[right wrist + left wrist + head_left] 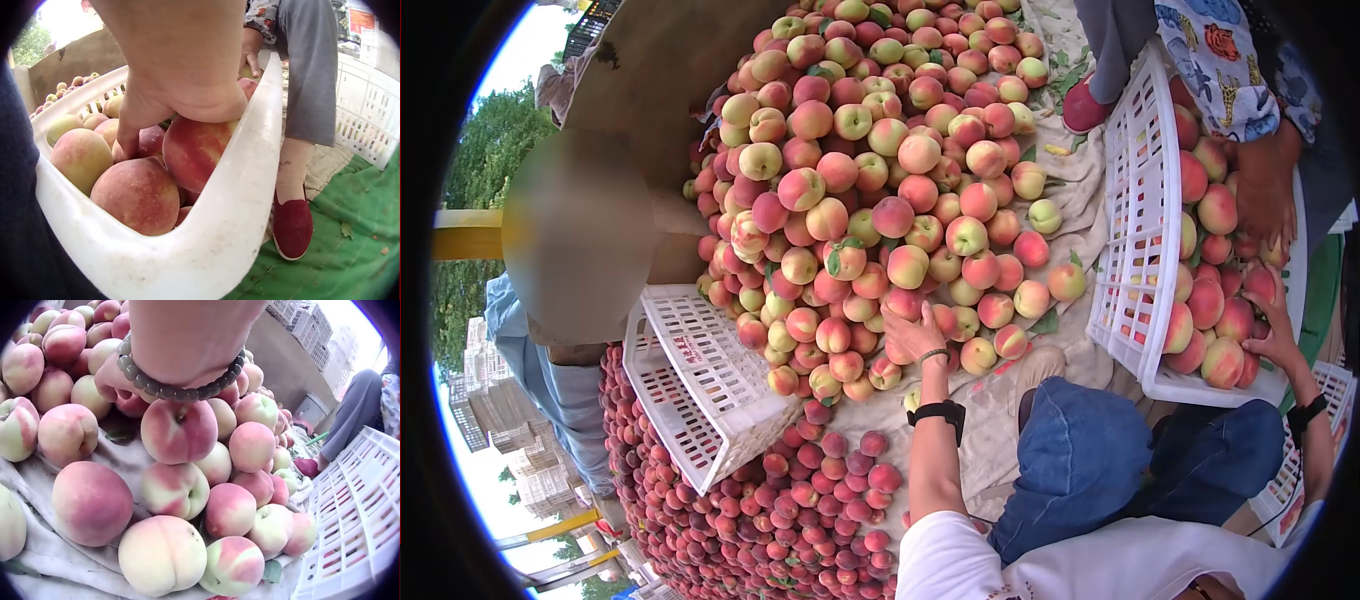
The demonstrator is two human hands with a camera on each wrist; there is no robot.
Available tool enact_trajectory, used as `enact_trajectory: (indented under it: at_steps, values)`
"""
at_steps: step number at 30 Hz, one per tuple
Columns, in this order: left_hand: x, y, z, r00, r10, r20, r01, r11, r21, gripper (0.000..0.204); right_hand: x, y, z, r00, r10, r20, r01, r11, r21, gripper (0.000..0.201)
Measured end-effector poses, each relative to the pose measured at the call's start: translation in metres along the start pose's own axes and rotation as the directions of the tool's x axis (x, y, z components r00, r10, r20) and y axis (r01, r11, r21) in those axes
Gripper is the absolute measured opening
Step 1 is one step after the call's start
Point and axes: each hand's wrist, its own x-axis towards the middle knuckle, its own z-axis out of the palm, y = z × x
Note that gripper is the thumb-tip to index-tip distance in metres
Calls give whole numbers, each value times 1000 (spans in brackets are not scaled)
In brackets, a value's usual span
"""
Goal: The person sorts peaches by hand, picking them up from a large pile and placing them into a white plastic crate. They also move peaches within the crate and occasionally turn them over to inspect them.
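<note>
Your left hand lies with fingers spread and relaxed on the near edge of the peach heap, touching the fruit but, as far as the head view shows, gripping none; the wrist view shows only the wrist and its bead bracelet over one rosy peach, so the fingertips themselves are hidden. Your right hand is down inside the white crate, fingers curled over the large red peach that sits against the crate's near wall, on top of the others. To do this well, I would let that peach settle into a gap among its neighbours instead of dropping it, and only then let go, since ripe skin bruises easily against the plastic rim. With the left, choose a peach from the loose outer edge of the heap on the cloth, not one wedged under others, so the pile probably will not roll. Cup it in the palm, not with the fingertips. Mind the other person's hand working at the far end of the same crate.
</note>
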Motion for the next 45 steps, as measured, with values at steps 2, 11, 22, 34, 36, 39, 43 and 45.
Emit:
enact_trajectory:
  at_steps: [2,11,22,34,36,39,43,45]
  values:
    - [-14,21,-17,955,284,-84,-256,934,248,70,-2,4,0,1000,15,9,-15,1000,5,75]
    - [-43,-5,56,922,117,370,-112,993,-36,58,1,-2,-2,1000,-8,0,8,1000,-2,75]
    - [-5,12,59,758,23,652,89,986,-139,88,2,1,1,999,-44,-22,44,999,-7,75]
    - [-53,9,42,780,171,602,-149,985,-87,70,3,-9,-1,1000,-5,-7,5,1000,-8,75]
    - [-62,-3,30,757,219,616,-202,974,-98,69,1,-2,-1,1000,-20,-6,20,1000,-22,75]
    - [-92,-35,2,740,508,442,-516,849,-113,71,2,3,1,999,-41,-2,41,999,-31,74]
    - [-143,-82,-68,771,174,612,-248,968,37,67,1,4,-2,998,-44,45,46,998,-52,76]
    - [-175,-127,-91,567,-182,803,-20,972,234,71,0,3,-1,999,-29,38,31,998,-47,76]
